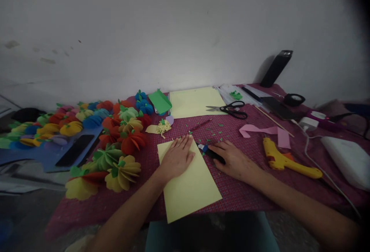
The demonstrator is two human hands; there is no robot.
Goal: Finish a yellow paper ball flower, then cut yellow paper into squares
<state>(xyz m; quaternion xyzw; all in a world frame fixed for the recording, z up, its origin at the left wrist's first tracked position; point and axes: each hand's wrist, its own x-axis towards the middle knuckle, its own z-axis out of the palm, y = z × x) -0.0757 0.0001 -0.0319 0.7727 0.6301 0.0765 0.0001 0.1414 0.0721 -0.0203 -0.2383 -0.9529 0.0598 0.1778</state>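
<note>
Where the cloth (237, 200) spreads, we count: paper pumpkins (133, 141), seemingly finished, massed at left; yellow sheet (192, 194), no cut visible, before us; our left hand (177, 157), fingers flat, upon it; our right hand (231, 159), fingers curled round a dark tool (214, 154) beside it; green scraps (221, 125), loose.

On the surface (239, 198), a paper sheet (190, 190) lies at the front, with paper ornaments (123, 173) to its left and a glue gun (281, 162) to its right. Behind it, scissors (228, 109) overlap a rear sheet (190, 101).
</note>
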